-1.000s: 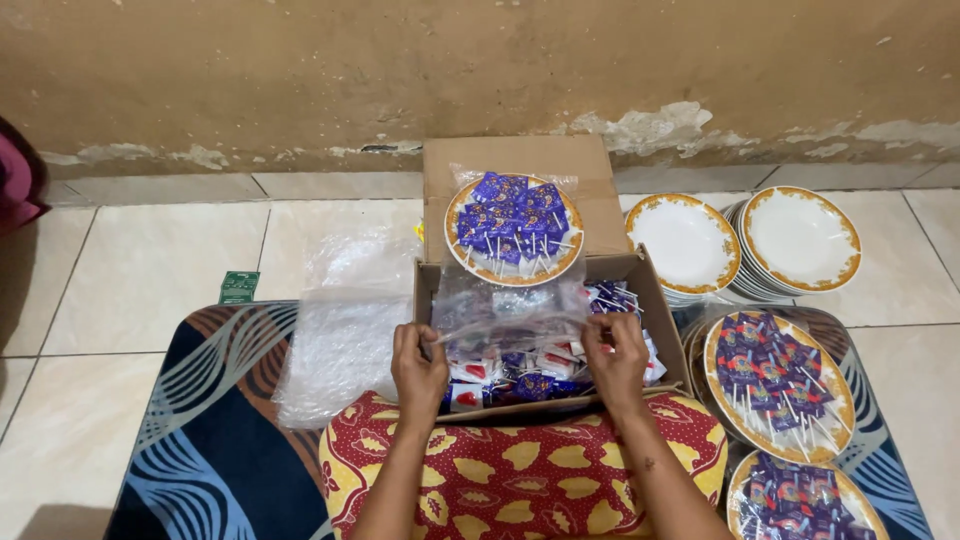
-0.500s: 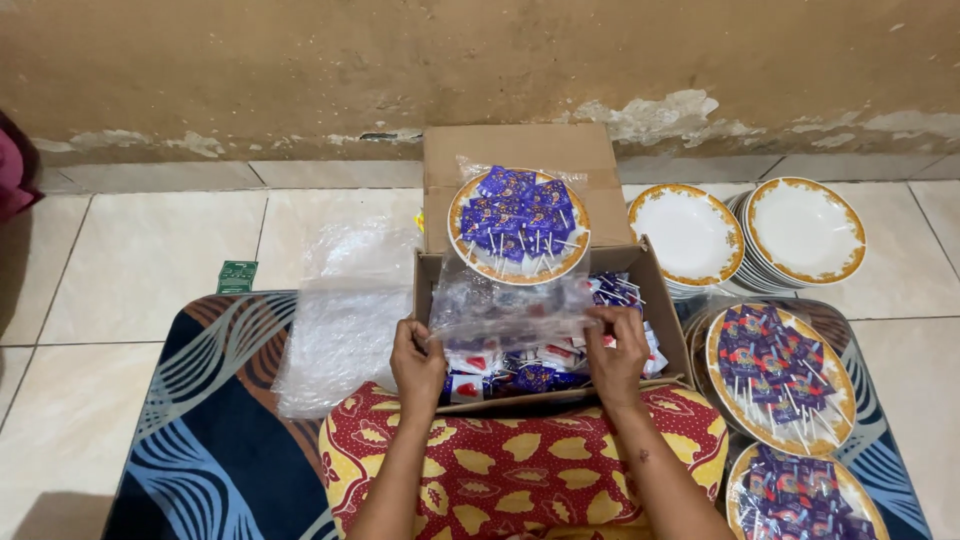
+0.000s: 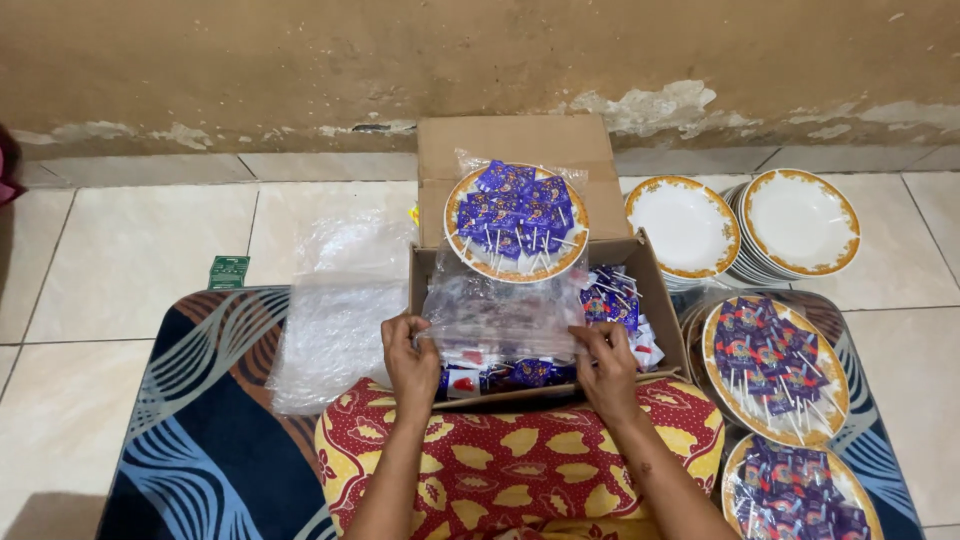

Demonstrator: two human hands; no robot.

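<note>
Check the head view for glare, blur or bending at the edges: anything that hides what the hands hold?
Head view: sharp, evenly lit, soft shadows only. Mild glare on the clear plastic bag, held by the left hand and right hand, veils the sweets beneath it in the cardboard box. The floor tile lines bow slightly toward the edges.

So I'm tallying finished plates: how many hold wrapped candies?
3: one on the box flap, two at right, plate above plate. Stacked plates could hide more.
</note>
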